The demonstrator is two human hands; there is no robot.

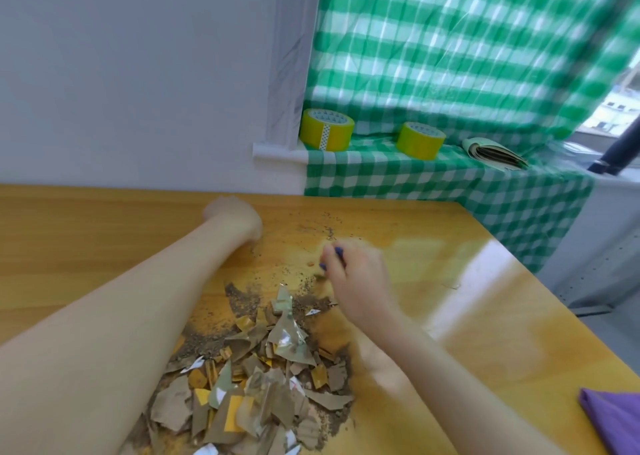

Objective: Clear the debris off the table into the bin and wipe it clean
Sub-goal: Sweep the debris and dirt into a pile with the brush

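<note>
A heap of debris point(263, 375), made of torn brown and yellow paper scraps, foil bits and dirt, lies on the wooden table point(485, 316) between my arms. Fine crumbs point(325, 232) are scattered farther back. My left forearm rests flat along the left side of the heap. My left hand point(233, 217) is bent downward at the far end, blurred, with its fingers hidden. My right hand point(353, 274) is right of the heap, fingertips down on the table among the crumbs, holding nothing. No bin is in view.
A purple cloth point(613, 420) lies at the table's near right corner. Behind the table, a ledge with a green checked cover point(415, 177) carries two yellow tape rolls point(327, 129) point(420, 140) and a folded paper bundle point(495, 153). The table's right edge drops to the floor.
</note>
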